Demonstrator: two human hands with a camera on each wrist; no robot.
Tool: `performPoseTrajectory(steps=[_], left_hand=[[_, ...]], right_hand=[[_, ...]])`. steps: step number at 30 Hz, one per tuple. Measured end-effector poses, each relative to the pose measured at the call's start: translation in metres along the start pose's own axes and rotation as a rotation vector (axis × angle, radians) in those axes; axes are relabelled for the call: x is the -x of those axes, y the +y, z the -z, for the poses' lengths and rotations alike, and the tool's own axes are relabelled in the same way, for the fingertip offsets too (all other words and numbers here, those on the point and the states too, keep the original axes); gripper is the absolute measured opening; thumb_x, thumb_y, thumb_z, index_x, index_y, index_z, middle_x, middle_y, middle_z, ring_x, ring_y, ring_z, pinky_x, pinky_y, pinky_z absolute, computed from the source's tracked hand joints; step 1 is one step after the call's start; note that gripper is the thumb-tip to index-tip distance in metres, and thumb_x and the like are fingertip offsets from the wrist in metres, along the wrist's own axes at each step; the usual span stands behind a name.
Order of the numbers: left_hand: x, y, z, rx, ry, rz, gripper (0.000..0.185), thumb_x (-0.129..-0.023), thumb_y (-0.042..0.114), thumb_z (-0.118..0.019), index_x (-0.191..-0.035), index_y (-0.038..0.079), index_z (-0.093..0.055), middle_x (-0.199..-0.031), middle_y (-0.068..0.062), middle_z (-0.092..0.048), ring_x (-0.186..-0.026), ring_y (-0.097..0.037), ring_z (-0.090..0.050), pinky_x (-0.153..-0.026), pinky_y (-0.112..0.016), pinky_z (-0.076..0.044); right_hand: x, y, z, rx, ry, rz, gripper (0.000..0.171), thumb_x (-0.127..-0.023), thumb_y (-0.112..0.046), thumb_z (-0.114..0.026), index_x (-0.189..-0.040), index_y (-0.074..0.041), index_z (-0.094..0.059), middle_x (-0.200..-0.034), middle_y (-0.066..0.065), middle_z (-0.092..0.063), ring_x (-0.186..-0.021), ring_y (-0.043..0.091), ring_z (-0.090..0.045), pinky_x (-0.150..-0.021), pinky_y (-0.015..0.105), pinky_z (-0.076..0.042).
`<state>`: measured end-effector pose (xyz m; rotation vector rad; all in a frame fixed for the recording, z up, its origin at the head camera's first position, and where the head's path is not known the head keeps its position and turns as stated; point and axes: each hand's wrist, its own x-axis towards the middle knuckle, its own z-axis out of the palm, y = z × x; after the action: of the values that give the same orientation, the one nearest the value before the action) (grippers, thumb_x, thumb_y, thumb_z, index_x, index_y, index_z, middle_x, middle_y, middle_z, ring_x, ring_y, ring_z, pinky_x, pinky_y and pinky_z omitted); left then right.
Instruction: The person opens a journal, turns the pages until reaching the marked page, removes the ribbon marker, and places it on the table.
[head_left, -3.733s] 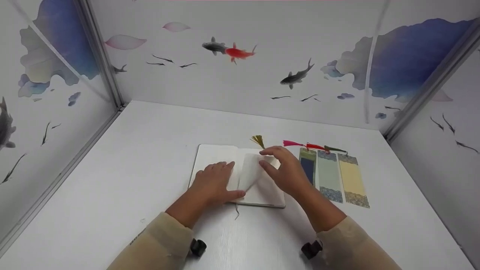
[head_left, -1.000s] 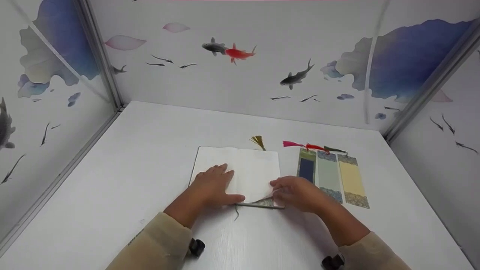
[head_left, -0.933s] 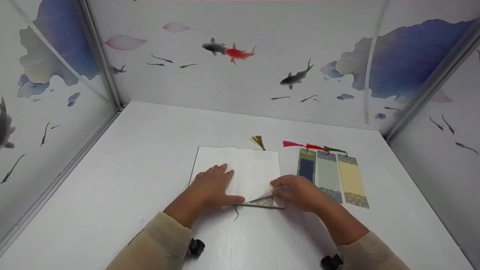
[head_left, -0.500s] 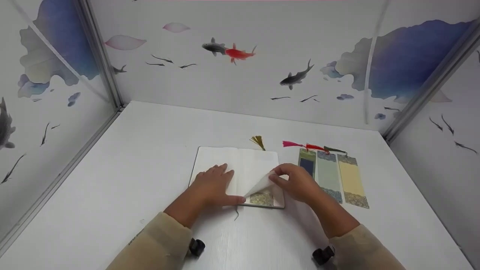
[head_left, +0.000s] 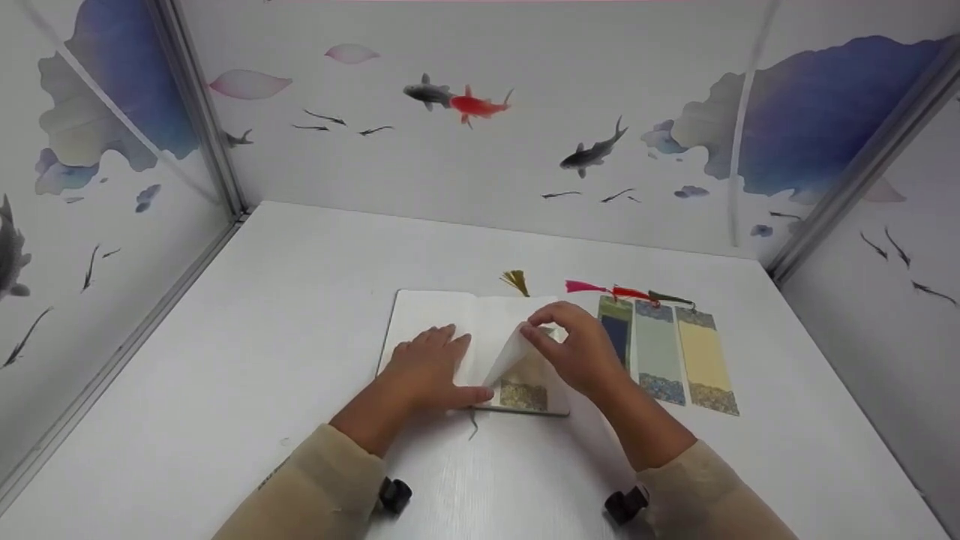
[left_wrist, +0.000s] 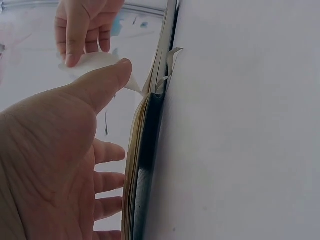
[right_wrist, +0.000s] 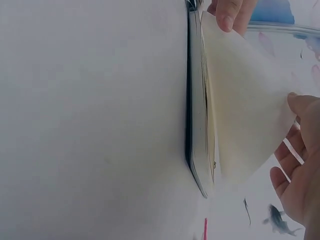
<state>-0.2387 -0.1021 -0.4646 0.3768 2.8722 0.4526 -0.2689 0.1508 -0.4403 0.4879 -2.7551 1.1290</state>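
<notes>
An open notebook (head_left: 427, 307) with blank pages lies on the white table. My left hand (head_left: 427, 371) rests on its left page, fingers extended, thumb reaching across the fold. With thumb and forefinger my right hand (head_left: 581, 349) pinches the corner of a page (head_left: 511, 352), which is raised and curls towards the fold; the right wrist view shows this page (right_wrist: 245, 95) standing up from the block. Beneath it lies a bookmark (head_left: 525, 395) with a patterned lower end, its upper part partly hidden. A gold tassel (head_left: 514, 283) sticks out past the notebook's top edge.
To the right of the notebook lie three tasselled bookmarks: a green and navy one (head_left: 616, 334), a pale green one (head_left: 660, 349) and a yellow one (head_left: 706, 356). A thin ribbon (head_left: 473, 427) hangs from the notebook's bottom edge. Printed panels (head_left: 480, 172) enclose the table.
The right hand has lifted the page from its lower right corner, up and leftward, uncovering the bookmark's patterned end. At 3.7 seconds ago a plain page showed there. The left hand stays nearly still.
</notes>
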Motion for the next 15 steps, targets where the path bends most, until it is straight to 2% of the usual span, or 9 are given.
performPoseTrajectory(steps=[8, 11, 15], left_hand=[[0.0006, 0.0004, -0.0002, 0.033, 0.031, -0.006, 0.105, -0.089, 0.078, -0.067, -0.170, 0.021, -0.031, -0.177, -0.010, -0.032, -0.164, -0.035, -0.031, -0.128, -0.064, -0.031], [-0.0011, -0.0004, -0.0020, 0.040, 0.042, -0.006, 0.104, -0.090, 0.075, -0.068, -0.170, 0.021, -0.031, -0.176, -0.009, -0.034, -0.164, -0.034, -0.032, -0.127, -0.064, -0.032], [-0.0025, -0.0002, -0.0030, 0.049, 0.068, 0.000, 0.109, -0.089, 0.074, -0.071, -0.173, 0.022, -0.023, -0.176, -0.008, -0.035, -0.163, -0.032, -0.033, -0.127, -0.063, -0.034]], right_hand=[[-0.0025, -0.0032, -0.0059, -0.014, 0.044, 0.086, 0.009, -0.101, -0.034, -0.076, -0.109, -0.029, -0.079, -0.118, -0.009, -0.076, -0.126, 0.020, -0.069, -0.113, 0.053, -0.055], [-0.0026, -0.0020, -0.0055, -0.028, 0.040, 0.092, 0.011, -0.101, -0.034, -0.076, -0.111, -0.029, -0.079, -0.121, -0.008, -0.075, -0.128, 0.020, -0.068, -0.115, 0.053, -0.053], [-0.0018, 0.0003, -0.0048, -0.040, 0.048, 0.096, 0.018, -0.101, -0.034, -0.076, -0.118, -0.028, -0.077, -0.127, -0.006, -0.073, -0.130, 0.021, -0.066, -0.116, 0.053, -0.053]])
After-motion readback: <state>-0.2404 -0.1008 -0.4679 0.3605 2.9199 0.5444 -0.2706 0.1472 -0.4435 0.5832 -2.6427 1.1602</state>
